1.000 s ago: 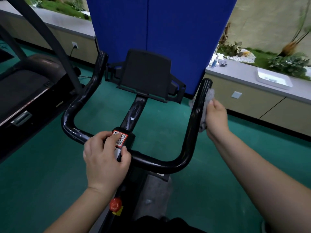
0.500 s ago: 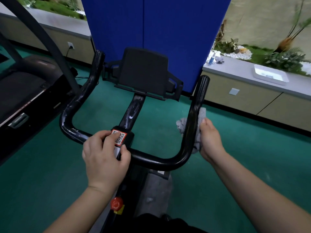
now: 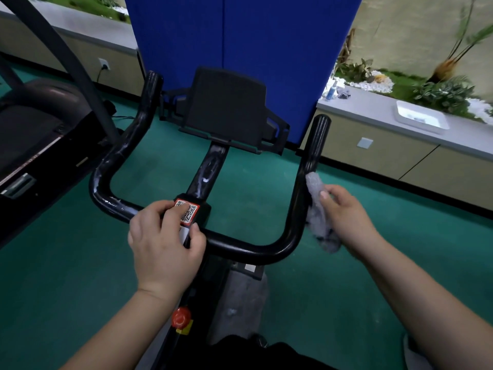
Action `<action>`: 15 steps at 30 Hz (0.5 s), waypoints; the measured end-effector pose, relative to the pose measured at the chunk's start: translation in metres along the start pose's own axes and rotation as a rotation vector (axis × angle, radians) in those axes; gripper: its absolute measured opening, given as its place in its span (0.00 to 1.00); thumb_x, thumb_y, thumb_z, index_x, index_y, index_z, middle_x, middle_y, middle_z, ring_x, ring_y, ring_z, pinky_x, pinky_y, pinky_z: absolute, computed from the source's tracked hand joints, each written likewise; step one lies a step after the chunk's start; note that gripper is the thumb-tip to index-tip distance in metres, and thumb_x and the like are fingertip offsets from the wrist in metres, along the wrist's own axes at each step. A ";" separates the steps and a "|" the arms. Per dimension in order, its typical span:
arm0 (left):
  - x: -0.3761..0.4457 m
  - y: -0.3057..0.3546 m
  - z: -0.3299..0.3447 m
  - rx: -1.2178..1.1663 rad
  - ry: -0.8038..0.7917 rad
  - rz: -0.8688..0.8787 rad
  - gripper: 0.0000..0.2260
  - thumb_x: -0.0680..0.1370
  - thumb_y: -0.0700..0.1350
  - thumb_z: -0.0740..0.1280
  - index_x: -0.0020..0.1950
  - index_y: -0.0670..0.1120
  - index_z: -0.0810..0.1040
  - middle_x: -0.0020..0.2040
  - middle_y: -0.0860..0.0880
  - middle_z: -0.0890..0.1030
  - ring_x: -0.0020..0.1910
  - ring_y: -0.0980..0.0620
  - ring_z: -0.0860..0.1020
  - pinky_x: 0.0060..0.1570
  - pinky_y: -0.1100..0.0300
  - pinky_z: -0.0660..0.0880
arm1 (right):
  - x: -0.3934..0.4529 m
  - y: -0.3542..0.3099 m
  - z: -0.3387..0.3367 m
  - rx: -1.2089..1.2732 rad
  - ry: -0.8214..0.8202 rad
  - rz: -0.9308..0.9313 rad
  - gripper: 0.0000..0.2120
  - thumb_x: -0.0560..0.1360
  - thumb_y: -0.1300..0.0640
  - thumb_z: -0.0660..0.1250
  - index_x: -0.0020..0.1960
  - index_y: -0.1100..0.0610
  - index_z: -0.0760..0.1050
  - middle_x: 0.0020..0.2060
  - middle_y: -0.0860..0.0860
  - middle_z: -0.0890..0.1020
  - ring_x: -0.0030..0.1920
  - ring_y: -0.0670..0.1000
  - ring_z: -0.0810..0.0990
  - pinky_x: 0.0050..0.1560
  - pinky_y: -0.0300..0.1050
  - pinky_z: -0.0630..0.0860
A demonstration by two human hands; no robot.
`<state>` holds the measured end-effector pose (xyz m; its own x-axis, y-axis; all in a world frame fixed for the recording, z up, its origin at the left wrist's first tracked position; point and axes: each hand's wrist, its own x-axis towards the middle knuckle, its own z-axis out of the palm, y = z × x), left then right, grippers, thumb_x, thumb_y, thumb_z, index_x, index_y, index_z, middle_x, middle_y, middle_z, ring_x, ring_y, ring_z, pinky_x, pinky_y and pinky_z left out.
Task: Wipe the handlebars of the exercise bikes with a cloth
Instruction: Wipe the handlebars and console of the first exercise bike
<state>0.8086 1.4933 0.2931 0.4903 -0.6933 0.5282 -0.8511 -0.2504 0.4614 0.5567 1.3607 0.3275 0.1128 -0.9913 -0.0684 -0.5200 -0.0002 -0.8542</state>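
We take the glossy black U-shaped tubular handlebar of the exercise bike as our landmark. Off its left side a dark treadmill deck crowds close to the left grip, leaving little room there. Our left hand is closed over the crossbar just left of the centre clamp, thumb under and fingers over the top. One fingertip rests on the red-bordered white QR-code sticker on the clamp; its print is too small for us to read. Below the clamp sits a round red knob on the frame. Above it, a flat black tablet holder stands before a blue partition panel. Right of the crossbar, our right hand pinches a crumpled grey cloth, pressing it against the outer face of the right upright grip, about halfway up. Beyond that grip, open green floor runs to a grey tabletop carrying a white rectangular tray.
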 end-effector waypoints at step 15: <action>-0.001 0.001 -0.002 -0.002 -0.014 0.000 0.15 0.69 0.48 0.64 0.52 0.42 0.80 0.53 0.43 0.75 0.53 0.41 0.70 0.54 0.48 0.67 | 0.067 -0.048 -0.015 -1.040 -0.449 -0.942 0.13 0.78 0.54 0.59 0.58 0.54 0.78 0.50 0.52 0.82 0.54 0.56 0.79 0.66 0.51 0.64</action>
<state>0.8077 1.4951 0.2941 0.4874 -0.7029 0.5181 -0.8509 -0.2492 0.4624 0.5767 1.2924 0.3715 0.8934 -0.4485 -0.0260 -0.4465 -0.8928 0.0598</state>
